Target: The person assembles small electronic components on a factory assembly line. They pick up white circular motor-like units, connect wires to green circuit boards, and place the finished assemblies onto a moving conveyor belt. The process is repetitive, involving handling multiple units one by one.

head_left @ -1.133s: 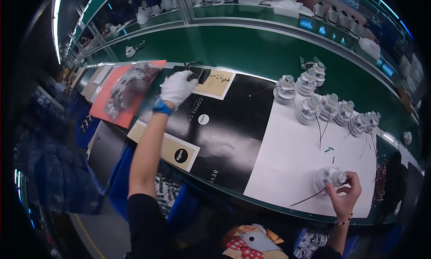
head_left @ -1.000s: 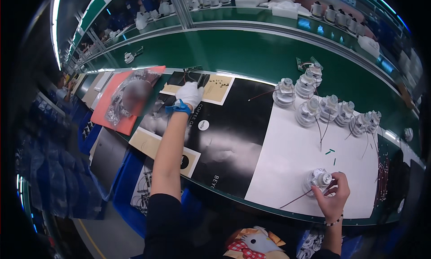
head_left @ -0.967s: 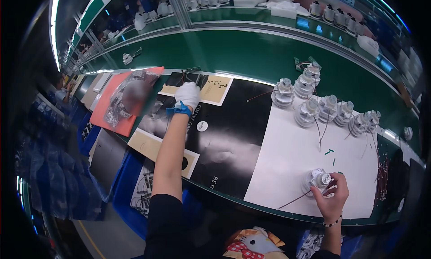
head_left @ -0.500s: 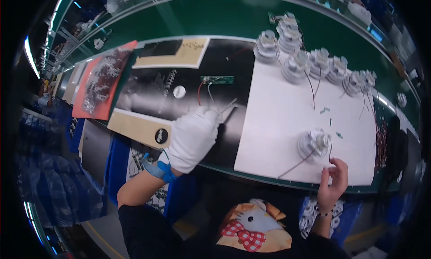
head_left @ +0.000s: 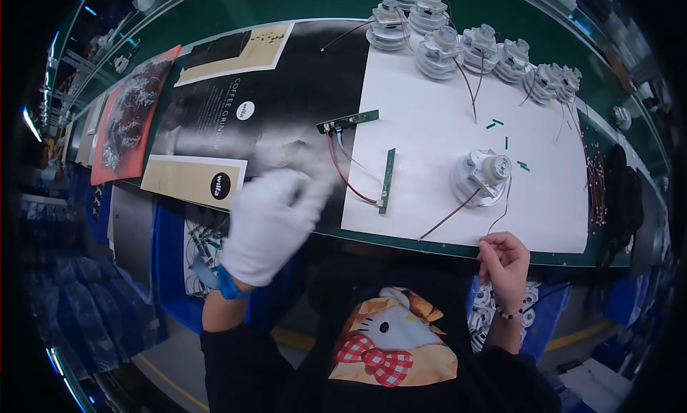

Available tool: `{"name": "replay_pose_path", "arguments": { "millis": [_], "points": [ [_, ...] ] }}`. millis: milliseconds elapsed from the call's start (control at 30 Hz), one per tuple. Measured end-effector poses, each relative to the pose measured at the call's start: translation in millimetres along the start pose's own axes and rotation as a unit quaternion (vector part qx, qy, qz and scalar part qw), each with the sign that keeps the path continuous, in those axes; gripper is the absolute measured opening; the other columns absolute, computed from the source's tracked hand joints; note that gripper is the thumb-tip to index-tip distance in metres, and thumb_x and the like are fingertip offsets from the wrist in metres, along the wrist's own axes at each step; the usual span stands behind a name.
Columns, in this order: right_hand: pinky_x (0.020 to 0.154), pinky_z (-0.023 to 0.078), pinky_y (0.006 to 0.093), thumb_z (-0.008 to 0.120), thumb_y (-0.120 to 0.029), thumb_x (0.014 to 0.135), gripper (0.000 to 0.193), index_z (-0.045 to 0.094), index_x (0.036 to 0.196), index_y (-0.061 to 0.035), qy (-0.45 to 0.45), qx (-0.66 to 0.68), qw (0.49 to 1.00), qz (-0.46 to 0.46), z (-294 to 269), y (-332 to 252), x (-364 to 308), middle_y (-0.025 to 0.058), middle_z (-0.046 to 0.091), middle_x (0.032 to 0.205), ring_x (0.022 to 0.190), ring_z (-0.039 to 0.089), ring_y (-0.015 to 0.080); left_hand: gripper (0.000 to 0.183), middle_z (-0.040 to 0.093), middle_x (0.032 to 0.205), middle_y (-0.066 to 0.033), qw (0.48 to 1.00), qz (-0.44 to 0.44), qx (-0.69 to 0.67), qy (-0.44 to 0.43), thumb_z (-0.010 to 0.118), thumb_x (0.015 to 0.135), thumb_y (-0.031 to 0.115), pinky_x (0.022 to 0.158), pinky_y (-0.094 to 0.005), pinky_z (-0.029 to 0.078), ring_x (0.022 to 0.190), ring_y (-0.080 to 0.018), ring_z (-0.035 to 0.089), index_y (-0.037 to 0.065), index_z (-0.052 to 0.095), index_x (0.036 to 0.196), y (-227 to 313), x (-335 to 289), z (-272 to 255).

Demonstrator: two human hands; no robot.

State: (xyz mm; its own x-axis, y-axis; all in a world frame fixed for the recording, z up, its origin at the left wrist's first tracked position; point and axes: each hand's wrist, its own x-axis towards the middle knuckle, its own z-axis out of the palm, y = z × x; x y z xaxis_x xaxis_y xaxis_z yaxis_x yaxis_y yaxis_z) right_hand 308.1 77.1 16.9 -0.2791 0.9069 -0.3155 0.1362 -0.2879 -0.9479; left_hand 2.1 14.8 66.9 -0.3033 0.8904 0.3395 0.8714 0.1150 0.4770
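Observation:
My left hand (head_left: 275,223), in a white glove and slightly blurred, hovers over the front of the black printed sheet (head_left: 300,91). Its fingers curl loosely, a gap showing beside the thumb, and no held thing is visible. To its right are two narrow green circuit boards, an upper one (head_left: 348,121) and a lower one (head_left: 387,182), linked by red and white wires. My bare right hand (head_left: 507,264) pinches the end of a thin dark wire (head_left: 507,211). That wire runs up to a white motor assembly (head_left: 481,178) on the white sheet (head_left: 422,198); a brown wire also trails from it.
Several similar motor assemblies (head_left: 438,53) line the sheet's far edge. Small green strips (head_left: 507,142) lie behind the near assembly. An orange sheet with a clear bag of parts (head_left: 136,119) is at left. Blue bins (head_left: 166,270) with parts sit below the table edge.
My left hand has let go of the lower circuit board, which now lies on the white sheet, and drawn back left. My right hand has closed on the thin wire. The view has shifted.

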Motion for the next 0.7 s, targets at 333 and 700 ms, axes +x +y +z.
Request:
{"name": "replay_pose_path", "arguments": {
  "millis": [333, 700],
  "points": [
    [0.036, 0.038, 0.0146, 0.062, -0.004, 0.081, 0.017, 0.06, 0.095, 0.005, 0.049, -0.076, 0.995, -0.051, 7.6, -4.5, 7.9, 0.003, 0.056, 0.066, 0.044, 0.048, 0.0022, 0.012, 0.062, 0.092, -0.0107, 0.986, 0.118, 0.02, 0.115, 0.058, 0.078, 0.005, 0.067, -0.0315, 0.051, 0.078, -0.0252, 0.061, 0.006, 0.061, 0.09, -13.9, 62.8, 8.9],
    [0.036, 0.037, 0.0152, 0.061, -0.007, 0.082, 0.01, 0.06, 0.083, 0.0031, 0.034, -0.077, 0.996, -0.023, 4.3, -4.9, 16.0, 0.0027, 0.057, 0.06, 0.043, 0.048, 0.0031, 0.029, 0.057, 0.106, -0.0128, 0.934, 0.188, 0.137, -0.269, 0.047, 0.073, -0.003, 0.076, -0.0384, 0.048, 0.093, -0.0321, 0.057, 0.008, 0.062, 0.095, -16.2, 104.1, 34.8]
  ]
}}
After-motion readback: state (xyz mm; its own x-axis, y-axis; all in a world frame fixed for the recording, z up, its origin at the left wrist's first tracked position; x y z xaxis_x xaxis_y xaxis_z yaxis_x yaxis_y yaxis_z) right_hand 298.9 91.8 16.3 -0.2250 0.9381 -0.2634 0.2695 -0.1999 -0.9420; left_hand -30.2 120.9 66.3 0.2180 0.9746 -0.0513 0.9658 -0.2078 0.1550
